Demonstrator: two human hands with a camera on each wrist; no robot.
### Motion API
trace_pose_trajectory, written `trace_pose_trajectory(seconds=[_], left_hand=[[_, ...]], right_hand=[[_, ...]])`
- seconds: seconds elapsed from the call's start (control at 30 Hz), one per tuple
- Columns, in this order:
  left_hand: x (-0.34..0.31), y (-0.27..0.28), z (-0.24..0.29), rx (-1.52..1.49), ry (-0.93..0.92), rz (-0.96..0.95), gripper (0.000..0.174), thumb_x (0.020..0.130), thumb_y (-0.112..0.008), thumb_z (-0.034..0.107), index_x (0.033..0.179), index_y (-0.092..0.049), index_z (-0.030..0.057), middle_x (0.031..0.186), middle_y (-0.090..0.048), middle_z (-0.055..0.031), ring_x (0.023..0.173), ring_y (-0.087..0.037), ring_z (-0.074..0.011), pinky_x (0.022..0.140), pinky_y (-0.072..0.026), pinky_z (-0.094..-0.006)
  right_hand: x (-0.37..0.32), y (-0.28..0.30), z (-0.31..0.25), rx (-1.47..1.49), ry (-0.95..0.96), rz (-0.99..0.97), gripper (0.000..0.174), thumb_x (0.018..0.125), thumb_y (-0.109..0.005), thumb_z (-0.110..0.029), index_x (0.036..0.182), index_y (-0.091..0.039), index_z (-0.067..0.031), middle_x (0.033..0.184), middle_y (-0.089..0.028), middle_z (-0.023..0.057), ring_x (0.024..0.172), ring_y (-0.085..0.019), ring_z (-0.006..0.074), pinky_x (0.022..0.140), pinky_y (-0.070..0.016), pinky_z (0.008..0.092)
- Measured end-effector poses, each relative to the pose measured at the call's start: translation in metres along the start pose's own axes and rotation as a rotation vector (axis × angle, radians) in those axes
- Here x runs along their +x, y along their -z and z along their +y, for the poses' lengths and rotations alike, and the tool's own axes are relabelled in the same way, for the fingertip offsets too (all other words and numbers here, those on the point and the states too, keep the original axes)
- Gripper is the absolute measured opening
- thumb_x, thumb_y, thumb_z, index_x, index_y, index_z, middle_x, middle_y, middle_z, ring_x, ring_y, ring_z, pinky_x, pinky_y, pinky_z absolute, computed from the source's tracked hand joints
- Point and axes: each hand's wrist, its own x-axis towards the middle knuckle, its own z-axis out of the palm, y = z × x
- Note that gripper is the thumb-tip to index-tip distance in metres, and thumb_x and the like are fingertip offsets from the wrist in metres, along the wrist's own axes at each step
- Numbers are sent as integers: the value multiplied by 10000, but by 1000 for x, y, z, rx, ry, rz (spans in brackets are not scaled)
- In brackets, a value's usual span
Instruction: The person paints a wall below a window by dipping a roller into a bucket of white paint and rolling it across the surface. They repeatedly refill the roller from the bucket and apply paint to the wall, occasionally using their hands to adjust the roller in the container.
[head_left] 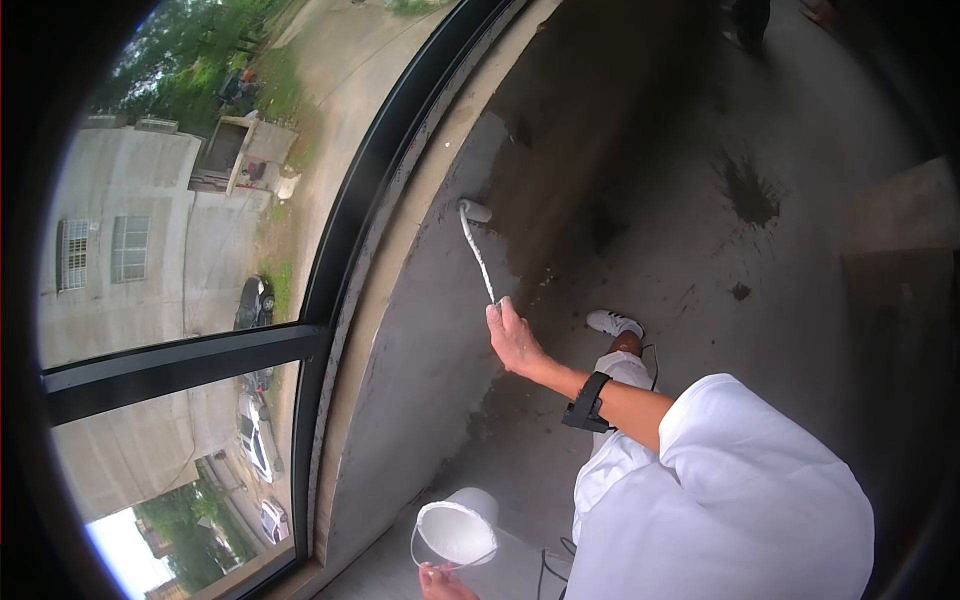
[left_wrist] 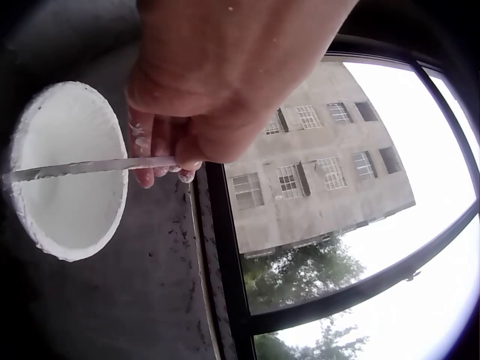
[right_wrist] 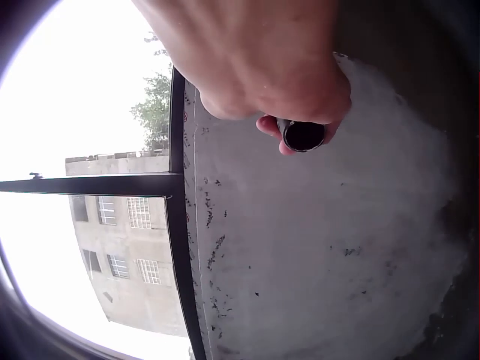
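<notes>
My right hand [head_left: 517,340] grips a paint roller [head_left: 476,258] by its handle; the white-coated frame reaches out to the roller head, which lies against the low wall [head_left: 420,290] under the window. In the right wrist view, the dark butt of the roller handle [right_wrist: 304,136] pokes out below my right hand [right_wrist: 277,82]. My left hand [head_left: 445,583] holds a white bucket [head_left: 478,502] by its wire handle [head_left: 414,545]. Seen from the left wrist, paint-flecked fingers of my left hand [left_wrist: 202,90] pinch that handle, and white paint coats the inside of the bucket.
A dark window frame [head_left: 318,280] and a pale sill [head_left: 400,215] run along the wall top. Wet-looking paint covers part of the wall. A shoe [head_left: 615,323] stands on the stained concrete floor [head_left: 690,320]. Another person's legs [head_left: 750,25] show at the far end.
</notes>
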Motion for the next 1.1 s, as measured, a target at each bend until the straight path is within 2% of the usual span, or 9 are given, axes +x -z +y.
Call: trace_pose_trajectory(seconds=[0.17,0.27,0.37,0.47,0.57,0.77,0.83,0.93,1.1], left_hand=[[5,6,11,36,-21,14,132,925,-549,59,1048,-597,69,825,-525,-7,766,-545,-136,832,-471,-324],[-21,-2,33,79,-32,45,282,894,-540,-47,1165,-611,-12,820,-585,-58,750,-584,-181,690,-483,-306],[-24,-1,34,110,-27,43,224,948,-536,5,1155,-616,-27,869,-565,-95,805,-581,-223,739,-495,-344],[-15,-13,24,6,-31,-1,154,915,-556,44,1060,-602,68,820,-520,-1,767,-543,-130,847,-477,-329],[0,-7,1,-7,-54,-96,132,935,-584,73,1066,-606,68,814,-518,11,774,-543,-125,862,-485,-349],[5,-71,-5,-47,-5,-173,100,994,-562,97,1064,-616,52,783,-507,29,701,-529,-86,752,-521,-308],[8,-88,-17,-75,-22,-203,157,972,-555,57,1079,-630,-29,817,-563,-17,737,-580,-127,790,-576,-344],[6,-111,-34,-93,-11,-248,202,967,-591,86,1076,-662,-68,827,-592,-30,721,-587,-102,734,-583,-316],[-2,-139,-68,-23,-112,-285,177,953,-597,86,982,-719,-39,815,-643,-59,658,-619,-106,657,-553,-263]], right_hand=[[11,13,-7,37,-17,27,403,1054,-353,-417,1050,-392,-16,827,-602,312,857,-594,559,794,-434,607],[71,47,-35,112,-34,139,440,1048,-323,-441,1018,-418,-13,723,-581,182,516,-630,335,372,-512,390],[80,43,-33,114,-16,164,451,1050,-316,-451,1056,-415,-12,725,-587,194,505,-619,348,386,-522,413],[31,17,-17,83,-77,61,424,1052,-320,-437,1074,-386,-19,729,-594,211,492,-613,364,385,-521,425],[-5,-3,21,-44,-21,-36,399,1050,-344,-419,1073,-397,-24,838,-614,327,879,-580,577,792,-435,628],[-90,29,37,-71,-156,-252,448,1036,-395,-481,978,-478,-45,647,-529,96,464,-566,238,410,-467,390],[-113,60,34,-253,-165,-377,442,1049,-376,-455,1011,-494,-30,659,-542,111,473,-562,243,434,-465,396],[-165,105,10,-663,103,-480,352,1025,-463,-369,1101,-561,-40,909,-678,246,860,-629,493,735,-487,535],[-245,115,-33,-1155,301,-662,221,956,-557,-225,1074,-560,-39,871,-688,209,812,-661,433,696,-511,531]])
